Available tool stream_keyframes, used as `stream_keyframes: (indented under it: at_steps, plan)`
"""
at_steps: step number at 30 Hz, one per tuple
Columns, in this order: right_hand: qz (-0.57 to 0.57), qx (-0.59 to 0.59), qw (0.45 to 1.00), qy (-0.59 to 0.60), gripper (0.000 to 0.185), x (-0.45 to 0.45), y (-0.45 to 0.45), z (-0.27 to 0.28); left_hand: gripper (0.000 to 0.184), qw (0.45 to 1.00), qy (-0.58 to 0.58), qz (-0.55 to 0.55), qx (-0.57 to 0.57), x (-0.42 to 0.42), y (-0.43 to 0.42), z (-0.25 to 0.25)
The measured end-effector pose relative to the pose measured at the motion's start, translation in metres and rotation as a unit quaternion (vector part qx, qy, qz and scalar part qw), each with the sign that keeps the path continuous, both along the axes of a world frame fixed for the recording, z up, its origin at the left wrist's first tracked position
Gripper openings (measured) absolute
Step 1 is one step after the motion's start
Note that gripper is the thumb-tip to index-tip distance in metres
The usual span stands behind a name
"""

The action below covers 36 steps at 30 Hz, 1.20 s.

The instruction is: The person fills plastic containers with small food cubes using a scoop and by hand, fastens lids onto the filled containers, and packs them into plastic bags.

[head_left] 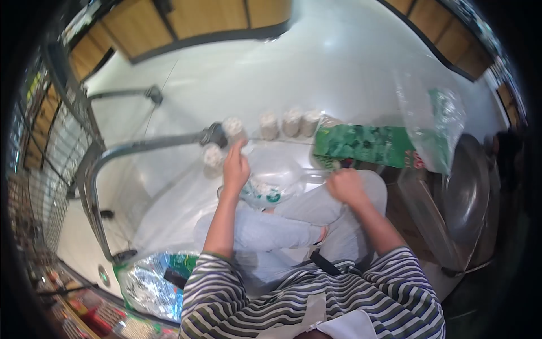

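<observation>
Nearest my head camera, a silver-and-green bag [152,282] lies on the floor to my left. In front of my crossed legs [282,217] sits a clear bag [264,191] with green print and white pieces inside. Just beyond it, my left hand [237,169] is open, fingers nearly straight, tips over the base of a white-topped cup [232,129]; I can't tell whether they touch it. My right hand [345,185] is half curled over my knee, at the near edge of a green bag [364,144]; blur hides any hold.

I'd steady a cup low on its side, light enough not to crush it, and come in from the open side so my wrist clears the near cup [213,159] and the cart frame [152,144]. Three more cups [292,121] stand farther right, two close together. Wooden cabinets [197,20] lie farthest off.
</observation>
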State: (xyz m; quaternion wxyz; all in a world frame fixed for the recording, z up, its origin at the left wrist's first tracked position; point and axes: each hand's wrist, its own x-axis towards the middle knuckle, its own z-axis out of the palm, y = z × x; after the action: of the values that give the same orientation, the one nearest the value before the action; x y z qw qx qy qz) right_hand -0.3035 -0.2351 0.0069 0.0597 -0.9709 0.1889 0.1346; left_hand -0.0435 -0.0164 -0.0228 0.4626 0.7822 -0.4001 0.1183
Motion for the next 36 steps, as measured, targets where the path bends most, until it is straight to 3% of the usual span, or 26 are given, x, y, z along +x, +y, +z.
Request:
stream_keyframes:
  at_steps: [2, 6, 8, 10, 12, 14, 16, 17, 19, 20, 22, 24, 26, 27, 29, 30, 32, 36]
  plan:
    - [-0.028, 0.047, 0.988, -0.142, 0.023, 0.001, 0.008, -0.013, 0.032, 0.996, 0.054, -0.026, 0.071, -0.012, 0.005, -0.008]
    - [0.017, 0.047, 0.985, -0.163, 0.022, 0.029, 0.005, -0.048, 0.023, 0.996, 0.002, -0.035, 0.088, -0.028, 0.021, -0.031]
    - [0.043, 0.047, 0.984, -0.168, 0.022, 0.05, 0.003, -0.069, 0.02, 0.994, 0.003, 0.029, 0.102, -0.032, 0.036, -0.042]
    - [0.046, -0.019, 0.998, -0.05, 0.022, 0.066, 0.003, -0.087, 0.02, 0.988, -0.009, 0.084, 0.127, -0.037, 0.05, -0.044]
    - [0.06, -0.002, 0.998, 0.001, 0.023, 0.082, 0.001, -0.1, 0.02, 0.973, 0.064, 0.188, 0.116, -0.041, 0.056, -0.04]
    - [0.07, 0.005, 0.996, 0.058, 0.025, 0.087, 0.0, -0.098, 0.025, 0.965, 0.102, 0.202, 0.134, -0.04, 0.067, -0.054]
    - [0.062, 0.016, 0.997, -0.052, 0.027, 0.08, -0.006, -0.071, 0.043, 0.964, 0.029, 0.206, 0.165, -0.039, 0.069, -0.068]
    - [0.054, 0.043, 0.994, -0.088, 0.027, 0.076, -0.011, -0.055, 0.043, 0.962, 0.033, 0.215, 0.164, -0.039, 0.068, -0.071]
    - [0.034, 0.07, 0.993, -0.094, 0.027, 0.071, -0.025, -0.021, 0.06, 0.921, 0.014, 0.28, 0.272, -0.042, 0.065, -0.071]
    - [0.002, 0.096, 0.99, -0.103, 0.029, 0.066, -0.028, -0.005, 0.06, 0.917, 0.023, 0.289, 0.273, -0.043, 0.063, -0.068]
    - [-0.012, 0.113, 0.982, -0.151, 0.028, 0.046, -0.032, 0.031, 0.067, 0.859, 0.138, 0.32, 0.374, -0.04, 0.055, -0.055]
    - [-0.029, 0.129, 0.97, -0.203, 0.027, 0.035, -0.038, 0.035, 0.057, 0.854, 0.14, 0.336, 0.372, -0.033, 0.054, -0.059]
    - [0.015, 0.147, 0.923, -0.355, 0.028, 0.029, -0.043, 0.023, 0.039, 0.844, 0.14, 0.353, 0.379, -0.022, 0.059, -0.075]
    - [0.02, 0.149, 0.924, -0.352, 0.028, 0.027, -0.041, 0.02, 0.039, 0.842, 0.143, 0.357, 0.378, -0.022, 0.06, -0.076]
    - [0.079, 0.16, 0.887, -0.426, 0.026, 0.028, -0.036, 0.013, 0.026, 0.867, 0.133, 0.383, 0.289, -0.022, 0.063, -0.079]
    - [0.083, 0.163, 0.887, -0.423, 0.026, 0.031, -0.034, 0.006, 0.026, 0.865, 0.136, 0.387, 0.29, -0.021, 0.063, -0.079]
    - [0.128, 0.104, 0.94, -0.298, 0.026, 0.036, -0.03, -0.009, 0.025, 0.878, 0.155, 0.378, 0.248, -0.022, 0.063, -0.078]
    - [0.145, 0.132, 0.915, -0.353, 0.02, 0.043, -0.022, -0.011, 0.028, 0.891, 0.189, 0.381, 0.161, -0.018, 0.064, -0.083]
